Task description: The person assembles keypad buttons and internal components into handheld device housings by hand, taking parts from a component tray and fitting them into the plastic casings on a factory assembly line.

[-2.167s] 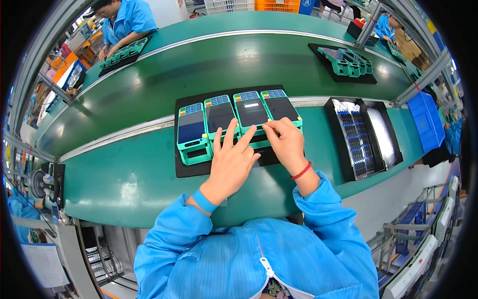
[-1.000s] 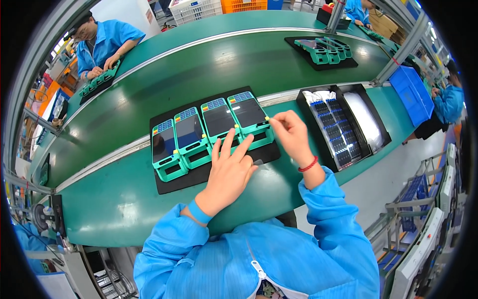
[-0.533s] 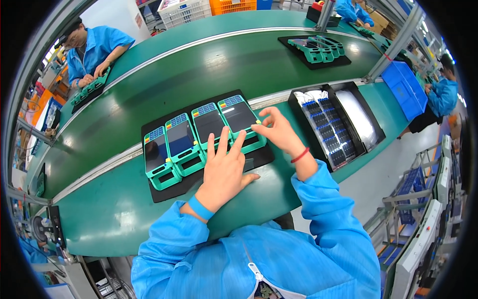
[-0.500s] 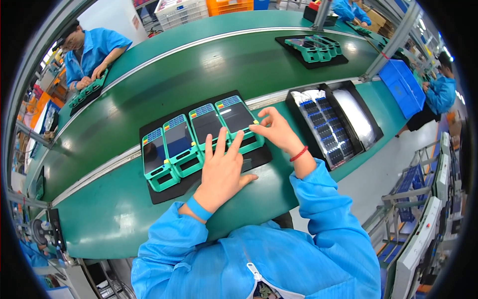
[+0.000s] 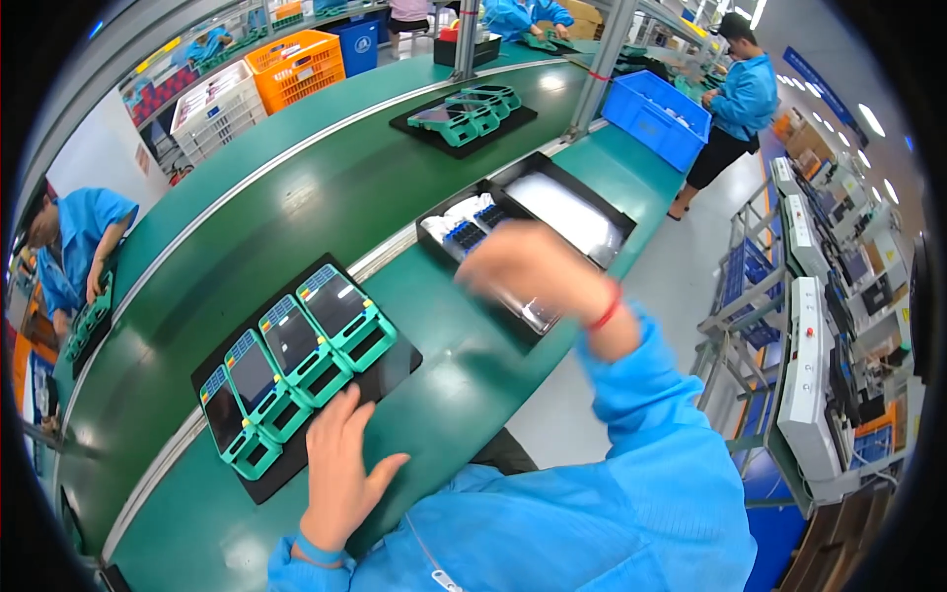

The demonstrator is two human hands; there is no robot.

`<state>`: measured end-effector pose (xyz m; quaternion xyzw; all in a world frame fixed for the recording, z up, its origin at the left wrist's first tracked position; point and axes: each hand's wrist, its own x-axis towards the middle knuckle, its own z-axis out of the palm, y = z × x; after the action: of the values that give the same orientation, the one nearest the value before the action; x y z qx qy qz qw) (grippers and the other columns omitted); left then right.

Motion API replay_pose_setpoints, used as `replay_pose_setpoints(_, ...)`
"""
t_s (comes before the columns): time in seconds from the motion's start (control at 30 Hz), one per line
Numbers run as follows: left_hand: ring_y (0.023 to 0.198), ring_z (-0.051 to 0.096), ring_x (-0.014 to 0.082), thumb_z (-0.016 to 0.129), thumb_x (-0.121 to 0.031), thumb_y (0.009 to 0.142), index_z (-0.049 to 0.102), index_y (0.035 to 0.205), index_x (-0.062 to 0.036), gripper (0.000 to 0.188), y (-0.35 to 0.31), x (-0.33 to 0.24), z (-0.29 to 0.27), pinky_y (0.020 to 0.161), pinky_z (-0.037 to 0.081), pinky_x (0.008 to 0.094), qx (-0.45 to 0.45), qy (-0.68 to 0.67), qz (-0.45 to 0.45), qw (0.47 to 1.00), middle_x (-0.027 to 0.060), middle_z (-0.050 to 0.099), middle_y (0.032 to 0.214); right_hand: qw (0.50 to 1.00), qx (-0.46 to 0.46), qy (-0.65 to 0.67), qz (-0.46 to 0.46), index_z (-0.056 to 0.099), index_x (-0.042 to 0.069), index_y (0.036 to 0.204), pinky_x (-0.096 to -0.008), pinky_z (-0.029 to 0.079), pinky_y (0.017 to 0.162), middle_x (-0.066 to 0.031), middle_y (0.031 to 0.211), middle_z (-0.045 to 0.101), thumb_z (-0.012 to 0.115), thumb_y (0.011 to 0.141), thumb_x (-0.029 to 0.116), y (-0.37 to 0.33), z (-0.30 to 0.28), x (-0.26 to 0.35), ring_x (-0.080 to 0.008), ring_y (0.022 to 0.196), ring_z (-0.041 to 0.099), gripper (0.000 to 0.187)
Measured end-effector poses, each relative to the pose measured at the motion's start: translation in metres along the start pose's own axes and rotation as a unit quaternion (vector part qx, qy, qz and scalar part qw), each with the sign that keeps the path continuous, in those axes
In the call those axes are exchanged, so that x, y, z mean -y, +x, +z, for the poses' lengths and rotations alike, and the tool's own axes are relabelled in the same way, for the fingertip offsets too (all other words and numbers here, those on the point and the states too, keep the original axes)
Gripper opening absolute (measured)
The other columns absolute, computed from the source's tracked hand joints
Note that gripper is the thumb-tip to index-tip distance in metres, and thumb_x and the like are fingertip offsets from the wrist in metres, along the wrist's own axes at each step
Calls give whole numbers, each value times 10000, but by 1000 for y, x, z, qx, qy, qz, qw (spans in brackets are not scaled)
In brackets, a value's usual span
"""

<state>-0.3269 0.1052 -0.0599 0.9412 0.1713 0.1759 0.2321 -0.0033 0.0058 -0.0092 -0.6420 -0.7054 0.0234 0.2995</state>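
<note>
Several green handheld device housings [image 5: 343,314] with dark screens and blue keypads lie side by side on a black mat [image 5: 400,363]. My left hand [image 5: 340,464] is open, its fingertips at the near edge of these housings and its thumb spread to the right. Motion smears my right hand [image 5: 538,271], which is over a black box [image 5: 538,340] to the right of the mat. Rows of small blue-and-black parts [image 5: 464,237] show in the box's left compartment, partly hidden by that hand. Clear plastic wrap [image 5: 567,212] fills the right compartment.
A blue bin [image 5: 656,118] stands farther along the bench. Across the green belt, another black mat [image 5: 508,123] carries similar green housings. One co-worker [image 5: 84,247] handles green housings at the far left; another person [image 5: 740,89] stands beyond the bin. Metal posts [image 5: 602,69] rise beside the belt.
The view has swung to the right. My right hand has left the housings and moved over the black box. My left hand has drawn back to the housings' near edge.
</note>
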Motion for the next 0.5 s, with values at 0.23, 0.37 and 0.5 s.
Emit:
replay_pose_setpoints(0.23,937,538,310,678,-30,711,571,1072,-11,378,-40,45,34,794,436,388,-39,95,0,995,134,561,1079,907,-268,-248,211,715,195,977,-331,508,748,-73,976,654,549,846,68,-107,-75,-179,-236,861,634,247)
replay_pose_setpoints(0.37,895,539,296,619,10,739,586,1046,-9,310,-43,59,38,768,445,374,-81,163,-40,982,123,558,1029,870,19,-334,361,714,273,968,-358,514,809,-21,1030,649,550,787,48,-135,-46,-193,-237,939,631,332)
replay_pose_setpoints(0.5,869,542,287,592,30,740,602,1011,-14,275,-42,66,37,736,453,364,-100,172,-53,978,115,552,971,821,22,-380,426,706,234,1006,-380,518,808,-56,1082,633,549,766,14,-128,-51,-182,-266,962,629,361)
